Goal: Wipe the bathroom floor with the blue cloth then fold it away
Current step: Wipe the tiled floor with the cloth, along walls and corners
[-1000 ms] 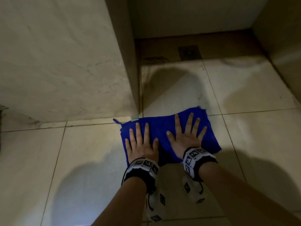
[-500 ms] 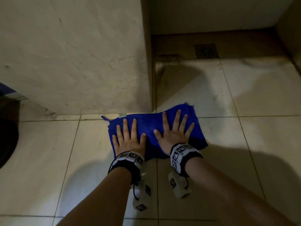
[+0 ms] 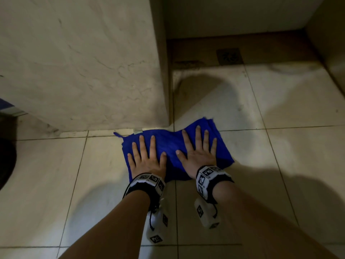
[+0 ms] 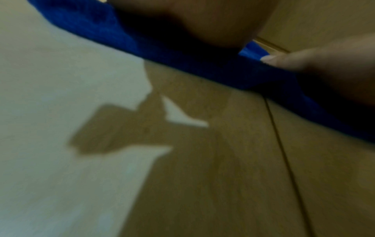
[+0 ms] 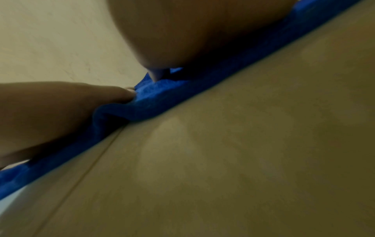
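Observation:
The blue cloth (image 3: 171, 144) lies spread on the tiled bathroom floor (image 3: 280, 156), its far edge against the foot of a stone block. My left hand (image 3: 145, 156) presses flat on its left half, fingers straight and spread. My right hand (image 3: 199, 148) presses flat on the right half in the same way. In the left wrist view the blue cloth (image 4: 182, 61) runs as a band under the palm. In the right wrist view the blue cloth (image 5: 162, 99) bunches slightly beside the thumb.
A pale stone block (image 3: 78, 62) rises at the left, its corner just beyond the cloth. A floor drain (image 3: 229, 56) sits in the dark recess at the back. A wall (image 3: 332, 53) closes the right side. Something dark (image 3: 6, 161) shows at the left edge.
Both hands have slid the cloth leftward across the floor, along the foot of the stone block. The fingers have stayed flat on it throughout.

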`<state>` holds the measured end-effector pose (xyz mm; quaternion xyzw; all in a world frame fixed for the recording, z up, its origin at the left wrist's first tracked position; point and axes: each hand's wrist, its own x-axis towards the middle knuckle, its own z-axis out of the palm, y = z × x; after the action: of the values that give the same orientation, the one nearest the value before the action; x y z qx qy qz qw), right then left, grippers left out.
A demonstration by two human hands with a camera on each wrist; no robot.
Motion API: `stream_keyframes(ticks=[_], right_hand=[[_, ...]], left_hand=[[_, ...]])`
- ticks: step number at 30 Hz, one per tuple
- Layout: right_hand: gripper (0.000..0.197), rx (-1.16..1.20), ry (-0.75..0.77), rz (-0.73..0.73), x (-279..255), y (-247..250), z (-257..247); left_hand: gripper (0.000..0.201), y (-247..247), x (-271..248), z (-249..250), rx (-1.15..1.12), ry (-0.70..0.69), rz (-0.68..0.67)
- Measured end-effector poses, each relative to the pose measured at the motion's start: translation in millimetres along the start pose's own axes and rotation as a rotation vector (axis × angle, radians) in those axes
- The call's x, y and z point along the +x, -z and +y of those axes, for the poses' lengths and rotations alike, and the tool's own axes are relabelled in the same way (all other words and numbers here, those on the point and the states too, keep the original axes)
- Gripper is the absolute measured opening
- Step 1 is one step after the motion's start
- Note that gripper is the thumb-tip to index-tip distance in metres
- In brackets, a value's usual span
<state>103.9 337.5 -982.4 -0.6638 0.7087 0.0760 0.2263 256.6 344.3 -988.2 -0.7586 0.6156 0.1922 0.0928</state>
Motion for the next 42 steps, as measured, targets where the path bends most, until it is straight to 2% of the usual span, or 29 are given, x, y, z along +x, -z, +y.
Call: stream_keyframes(ticks=[7,11,18,22,26,29,36,42], right_hand=[[0.068,0.02,0.012,0.007,-32.6,-14.8,12.1],[0.074,0.044,0.015,0.015,-53.0,-27.6,18.0],[0.068,0.058,0.104,0.139,-73.5,-37.0,56.2],[0.072,0.083,-0.028,0.096,-90.7,-29.3,102.2],[0.064,0.094,-0.166,0.045,-108.5,-19.6,155.2],[0.067,0.115,-0.241,0.01,-120.4,-15.3,177.7],[0.065,0.113,-0.293,0.015,-114.0,-16.5,161.6],[0.069,0.099,-0.334,0.015,-87.1,-11.7,128.7]], left_hand=[[0.07,-19.1,-34.4,10.0,-0.004,0.013,0.01],[0.07,-28.6,-57.9,19.8,-0.001,0.011,0.024],[0.07,-40.5,-83.3,48.8,-0.017,0.004,0.007],[0.07,-49.3,-100.0,89.0,-0.021,-0.047,-0.009],[0.066,-62.9,-120.1,139.5,-0.039,-0.153,-0.008],[0.072,-74.3,-133.1,168.2,-0.051,-0.201,-0.017],[0.071,-71.7,-128.7,171.0,-0.044,-0.211,-0.022],[0.071,-43.3,-73.1,145.6,0.004,-0.202,-0.073]])
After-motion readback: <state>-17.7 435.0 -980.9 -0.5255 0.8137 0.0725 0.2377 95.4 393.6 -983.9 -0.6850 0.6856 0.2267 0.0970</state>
